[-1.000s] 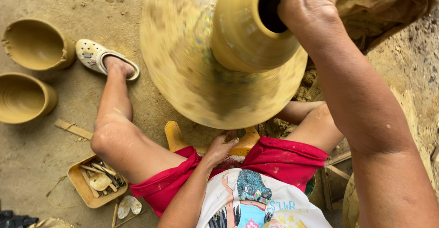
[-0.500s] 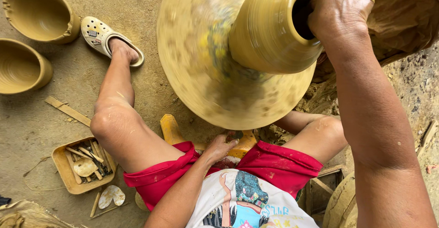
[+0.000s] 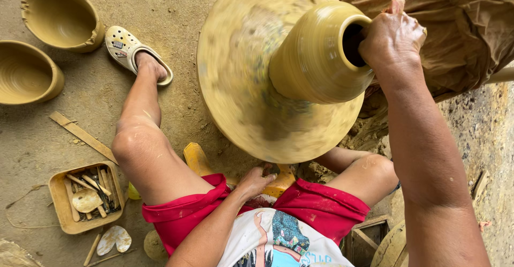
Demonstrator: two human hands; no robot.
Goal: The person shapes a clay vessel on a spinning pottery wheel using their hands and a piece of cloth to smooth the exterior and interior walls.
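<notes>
Packed earth floor, dusty and tan, littered with clay crumbs. Potter's wheel (image 3: 241, 101): broad round disc, clay-smeared, blurred. On it, clay vase (image 3: 316, 53): wet yellow-ochre, smooth ribbed wall, narrow dark mouth. Right hand (image 3: 393, 34): curled over the vase's rim, fingertips inside the mouth, loosely closed on the lip. Left hand (image 3: 257, 180): below the wheel's near edge, between the knees, fingers bent, resting by a yellow stool (image 3: 198, 159); whether it grips anything cannot be told. Two unfired clay bowls (image 3: 32, 74), upper left. Wooden tray (image 3: 60, 205) holding wooden tools. Pale perforated clog (image 3: 124, 46) on one foot.
</notes>
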